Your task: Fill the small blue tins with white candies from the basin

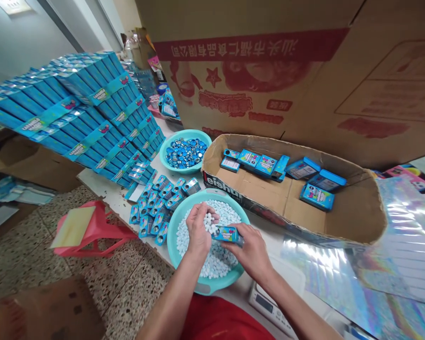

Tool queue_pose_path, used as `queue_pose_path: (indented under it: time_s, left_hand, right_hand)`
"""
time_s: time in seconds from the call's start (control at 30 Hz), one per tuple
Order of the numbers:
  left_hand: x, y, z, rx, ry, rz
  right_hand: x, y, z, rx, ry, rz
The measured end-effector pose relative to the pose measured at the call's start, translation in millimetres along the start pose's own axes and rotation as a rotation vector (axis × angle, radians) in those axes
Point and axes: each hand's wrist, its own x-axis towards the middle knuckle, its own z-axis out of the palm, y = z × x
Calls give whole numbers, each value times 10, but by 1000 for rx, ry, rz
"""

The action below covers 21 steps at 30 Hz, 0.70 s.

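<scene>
Over a turquoise basin [175, 208] of small white candies [217, 264], my left hand [199, 229] is cupped round a small heap of the candies. My right hand [250, 248] grips a small blue candy box [227, 233] lying on its side, its end close against the candies in my left palm. The candy box's opening is hidden by the fingers and candies. Left of the basin stand several blue candy boxes [157, 208] with dark round holes in their tops. A smaller turquoise bowl [168, 163] behind holds many shiny blue and silver round caps [186, 153].
A cut-down cardboard box [286, 200] with several blue candy boxes inside lies to the right. Packed blue boxes [102, 108] are stacked high at left. A large carton [304, 94] stands behind. A digital scale [269, 302] sits near the front; a red stool [102, 231] is on the floor.
</scene>
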Motion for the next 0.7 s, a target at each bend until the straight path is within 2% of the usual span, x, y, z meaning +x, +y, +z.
queue_pose_path:
  time_s: [0.2,0.4,0.57,0.7]
  left_hand:
    - [-68,36,33,72,-9,86]
    - [-87,48,51,34,50,144]
    - [-42,-24,40,12,123,60]
    - [-48,-26,42,-12,115,107]
  right_hand:
    - [9,-62,-15,35,-36,28]
    - [3,-75,-7,54,10,3]
    - [7,-15,53,19,-37,59]
    - [-3,-27,38,4,9,23]
